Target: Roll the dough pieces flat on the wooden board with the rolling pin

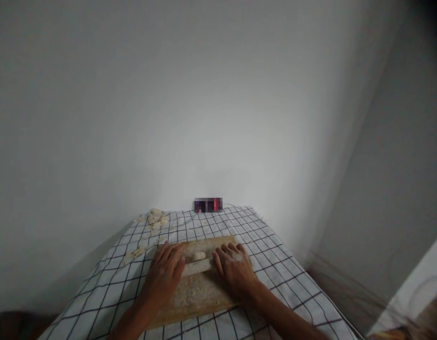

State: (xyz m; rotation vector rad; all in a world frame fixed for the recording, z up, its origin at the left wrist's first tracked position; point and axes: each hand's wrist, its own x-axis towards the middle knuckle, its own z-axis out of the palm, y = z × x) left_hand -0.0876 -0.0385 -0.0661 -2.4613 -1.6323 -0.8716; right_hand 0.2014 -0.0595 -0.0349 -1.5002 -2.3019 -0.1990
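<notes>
A wooden board [200, 293] is laid on the tabletop [292, 283], near its front edge & approx. centred between the left and right edges. The tabletop is covered w/ a white cloth checked in dark lines. The board surface is dusted w/ flour.

A rolling pin [197, 267] is positioned across the board, parallel to the front edge. A small piece of dough [199, 256] is located on the board just behind the pin, touching or nearly touching it; exact contact cannot be told.

The left hand [166, 276] is placed palm-down on the left end of the pin. Grip state: fingers spread flat over the pin, not curled round it. The right hand [235, 269] is placed palm-down on the right end of the pin. Grip state: same, fingers extended & flat, flour visible on the back of the hand.

Flattened dough rounds [155, 218] are heaped near the far left corner of the tabletop; more pieces [133, 255] are spread along the left edge, well apart from the board. A small blurred object [208, 205] is set at the far edge, against the wall [168, 94].
</notes>
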